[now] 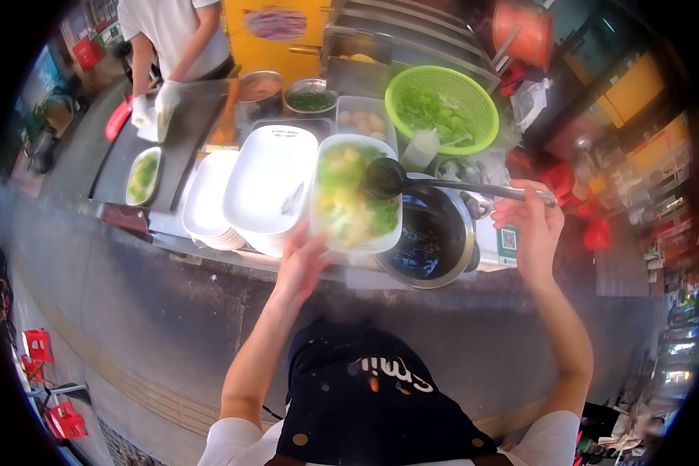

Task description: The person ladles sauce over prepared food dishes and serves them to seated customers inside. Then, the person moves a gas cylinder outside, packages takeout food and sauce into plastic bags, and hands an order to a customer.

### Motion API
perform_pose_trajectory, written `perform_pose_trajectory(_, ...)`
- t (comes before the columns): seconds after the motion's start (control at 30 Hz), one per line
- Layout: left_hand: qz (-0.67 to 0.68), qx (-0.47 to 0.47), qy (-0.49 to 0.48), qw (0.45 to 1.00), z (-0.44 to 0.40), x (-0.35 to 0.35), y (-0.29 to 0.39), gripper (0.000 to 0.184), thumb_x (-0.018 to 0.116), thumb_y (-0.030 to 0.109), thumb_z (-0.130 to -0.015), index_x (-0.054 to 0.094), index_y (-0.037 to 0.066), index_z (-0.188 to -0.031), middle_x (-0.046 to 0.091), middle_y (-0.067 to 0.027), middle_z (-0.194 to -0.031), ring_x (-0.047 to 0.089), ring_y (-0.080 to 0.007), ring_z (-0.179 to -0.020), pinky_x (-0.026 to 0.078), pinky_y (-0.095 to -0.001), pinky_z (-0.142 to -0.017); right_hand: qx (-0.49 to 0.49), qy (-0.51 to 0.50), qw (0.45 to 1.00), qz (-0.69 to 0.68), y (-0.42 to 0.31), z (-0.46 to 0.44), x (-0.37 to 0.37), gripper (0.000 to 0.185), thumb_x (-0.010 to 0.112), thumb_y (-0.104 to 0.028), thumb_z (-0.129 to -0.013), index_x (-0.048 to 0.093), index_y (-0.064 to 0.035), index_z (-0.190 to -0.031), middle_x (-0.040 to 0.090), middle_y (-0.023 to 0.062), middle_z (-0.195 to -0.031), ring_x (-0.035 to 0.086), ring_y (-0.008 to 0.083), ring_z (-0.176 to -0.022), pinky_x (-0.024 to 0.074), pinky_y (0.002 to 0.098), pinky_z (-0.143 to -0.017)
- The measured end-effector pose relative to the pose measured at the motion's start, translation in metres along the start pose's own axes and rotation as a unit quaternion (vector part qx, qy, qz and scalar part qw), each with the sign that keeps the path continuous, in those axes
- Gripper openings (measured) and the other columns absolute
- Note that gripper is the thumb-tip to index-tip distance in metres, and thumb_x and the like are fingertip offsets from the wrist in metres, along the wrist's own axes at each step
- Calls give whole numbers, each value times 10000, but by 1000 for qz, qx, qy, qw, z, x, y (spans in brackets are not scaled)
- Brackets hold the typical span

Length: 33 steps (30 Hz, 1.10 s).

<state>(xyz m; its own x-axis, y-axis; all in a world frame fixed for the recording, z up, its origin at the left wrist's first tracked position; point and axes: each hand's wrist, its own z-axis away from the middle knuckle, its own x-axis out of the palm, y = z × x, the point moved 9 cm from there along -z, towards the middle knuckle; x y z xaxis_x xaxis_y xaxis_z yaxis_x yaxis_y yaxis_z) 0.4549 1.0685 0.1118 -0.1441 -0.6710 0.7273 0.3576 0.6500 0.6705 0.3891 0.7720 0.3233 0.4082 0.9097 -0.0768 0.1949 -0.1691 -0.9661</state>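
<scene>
My right hand point(532, 225) is closed round the handle of a dark ladle point(384, 179). The ladle's bowl is over a white oblong plate point(396, 233) of leafy greens and pale yellow food point(342, 202). My left hand point(304, 260), smeared by motion, grips this plate at its near left corner. Right beside the plate stands a steel pot point(423, 241) of dark liquid, its far rim partly hidden by the ladle and plate. Left of the plate are stacked white plates point(268, 182), the top one with writing on its far rim.
A green basket point(485, 93) of lettuce, a squeeze bottle point(421, 150) and a tub of eggs point(361, 124) stand behind. A gloved co-worker point(171, 39) works at the dark board point(116, 163), where a smaller filled dish point(143, 177) lies. A QR card point(508, 245) is right of the pot.
</scene>
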Motion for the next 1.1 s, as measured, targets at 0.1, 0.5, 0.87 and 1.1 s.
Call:
perform_pose_trajectory(0.1,-2,0,-5,1000,1,3,2,490,488,45,-946,325,-6,-1405,529,-173,-1295,575,-273,-1145,542,-415,-907,-33,-17,999,18,-8,-1,17,285,427,-197,-1008,559,53,-1044,653,170,-756,645,200,-618,536,302,-606)
perform_pose_trajectory(0.5,7,3,-19,1000,3,8,6,480,486,48,-953,322,-4,-1401,542,-162,-1278,595,-255,-1114,563,-393,-870,-187,-72,975,90,-18,9,60,260,422,-144,-1013,566,54,-1102,664,167,-826,663,187,-697,558,296,-661)
perform_pose_trajectory(0.87,-10,4,-19,1000,2,7,5,507,490,48,-950,309,1,-1421,549,-162,-1273,593,-249,-1114,559,-393,-870,-523,-210,751,343,-23,84,89,394,651,92,-667,604,49,-1056,627,187,-935,638,355,-799,548,363,-654)
perform_pose_trajectory(1.1,-26,-9,-27,999,6,11,11,515,480,40,-947,299,-4,-1428,561,-169,-1262,596,-258,-1117,549,-415,-894,-302,33,918,256,36,107,13,269,488,195,-820,614,90,-1034,656,181,-844,647,243,-723,522,294,-666)
